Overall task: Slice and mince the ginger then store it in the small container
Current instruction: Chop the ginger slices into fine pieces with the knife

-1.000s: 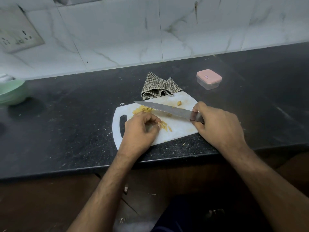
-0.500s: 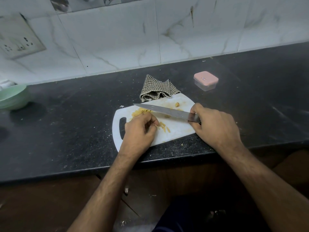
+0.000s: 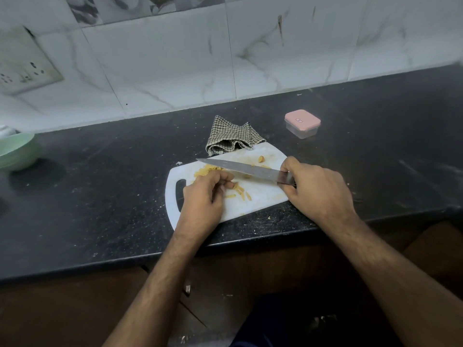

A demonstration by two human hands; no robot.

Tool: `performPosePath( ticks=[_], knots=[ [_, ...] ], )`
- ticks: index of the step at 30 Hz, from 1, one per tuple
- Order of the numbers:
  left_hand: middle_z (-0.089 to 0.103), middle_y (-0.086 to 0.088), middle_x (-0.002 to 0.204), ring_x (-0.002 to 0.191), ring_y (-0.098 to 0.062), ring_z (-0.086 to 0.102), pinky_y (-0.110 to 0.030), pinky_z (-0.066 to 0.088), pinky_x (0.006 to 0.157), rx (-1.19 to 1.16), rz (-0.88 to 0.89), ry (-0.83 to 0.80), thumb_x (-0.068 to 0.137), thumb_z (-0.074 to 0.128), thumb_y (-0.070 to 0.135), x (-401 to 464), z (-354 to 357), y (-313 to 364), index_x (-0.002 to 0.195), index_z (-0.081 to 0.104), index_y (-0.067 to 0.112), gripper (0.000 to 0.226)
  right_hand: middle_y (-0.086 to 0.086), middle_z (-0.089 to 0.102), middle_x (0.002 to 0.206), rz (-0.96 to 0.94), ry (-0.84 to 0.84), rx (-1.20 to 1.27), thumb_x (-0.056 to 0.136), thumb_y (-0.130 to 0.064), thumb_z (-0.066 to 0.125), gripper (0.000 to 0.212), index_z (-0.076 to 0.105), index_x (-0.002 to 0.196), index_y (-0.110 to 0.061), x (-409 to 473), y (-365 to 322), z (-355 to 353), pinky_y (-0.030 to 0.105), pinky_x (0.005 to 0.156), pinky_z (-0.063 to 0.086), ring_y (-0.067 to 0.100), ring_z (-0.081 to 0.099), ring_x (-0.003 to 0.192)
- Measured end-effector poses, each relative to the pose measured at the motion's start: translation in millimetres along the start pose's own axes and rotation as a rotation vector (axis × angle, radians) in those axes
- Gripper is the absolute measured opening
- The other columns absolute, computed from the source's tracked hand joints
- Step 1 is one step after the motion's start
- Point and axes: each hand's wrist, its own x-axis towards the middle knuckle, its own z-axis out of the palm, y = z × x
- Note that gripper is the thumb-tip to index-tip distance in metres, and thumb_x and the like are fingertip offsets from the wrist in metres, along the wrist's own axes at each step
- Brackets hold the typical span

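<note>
Right hand (image 3: 318, 189) grasps the long steel kitchen knife (image 3: 240, 168) over white plastic cutting board (image 3: 260, 196); left hand (image 3: 205, 194), fingers curled, pinches yellow ginger strips (image 3: 235, 187).

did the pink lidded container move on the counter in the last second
No. The container keeps its place right of the checked cloth, beyond the cutting board; only the camera shifted.

Knife (image 3: 240, 169) handle hidden inside right hand (image 3: 315, 189)
</note>
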Motion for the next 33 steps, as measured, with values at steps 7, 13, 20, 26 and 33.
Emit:
performPosePath(
  ticks=[7,13,20,26,33],
  knots=[
    [0.054,0.02,0.123,0.118,-0.005,0.041,-0.04,0.028,0.095,0.261,0.053,-0.114,0.091,0.067,0.054,-0.8,-0.9,8.0,0.125,0.064,0.041,0.036,-0.011,0.064,0.083,0.011,-0.007,0.004,0.095,-0.042,0.057,0.016,0.046,0.101,-0.032,0.2,-0.3,-0.8,0.034,0.063,0.052,0.02,0.061,0.069],
    [0.046,0.016,0.125,0.121,-0.006,0.034,-0.033,0.017,0.089,0.383,0.058,-0.165,0.091,0.062,0.063,-0.8,0.3,13.4,0.119,0.068,0.047,0.034,-0.011,0.064,0.082,0.013,-0.012,0.003,0.095,-0.043,0.058,0.016,0.046,0.102,-0.034,-0.2,-0.5,-1.4,0.034,0.065,0.053,0.018,0.061,0.069],
    [0.05,0.018,0.114,0.111,-0.002,0.039,-0.033,0.02,0.089,0.209,-0.026,-0.023,0.084,0.079,0.044,-1.4,-1.6,11.5,0.088,0.072,0.038,0.009,-0.01,0.064,0.082,0.013,-0.01,-0.007,0.095,-0.042,0.057,0.015,0.047,0.102,-0.033,-1.1,-1.0,-2.7,0.034,0.063,0.051,0.019,0.061,0.069],
    [0.053,0.017,0.109,0.113,-0.009,0.045,-0.037,0.026,0.091,0.174,-0.019,0.011,0.094,0.07,0.034,-0.2,-1.4,9.3,0.088,0.071,0.034,0.006,-0.01,0.064,0.081,0.008,-0.003,-0.005,0.094,-0.042,0.057,0.015,0.047,0.102,-0.033,-0.6,-1.5,-0.9,0.034,0.064,0.053,0.019,0.061,0.069],
    [0.056,0.019,0.099,0.102,-0.016,0.057,-0.056,0.046,0.096,0.098,-0.038,0.084,0.097,0.062,0.022,1.1,-2.1,4.6,0.099,0.071,0.037,0.017,-0.01,0.063,0.082,0.014,-0.007,-0.006,0.094,-0.042,0.057,0.016,0.048,0.102,-0.032,-1.3,-0.8,-1.1,0.033,0.062,0.05,0.02,0.061,0.07]
  ],
)
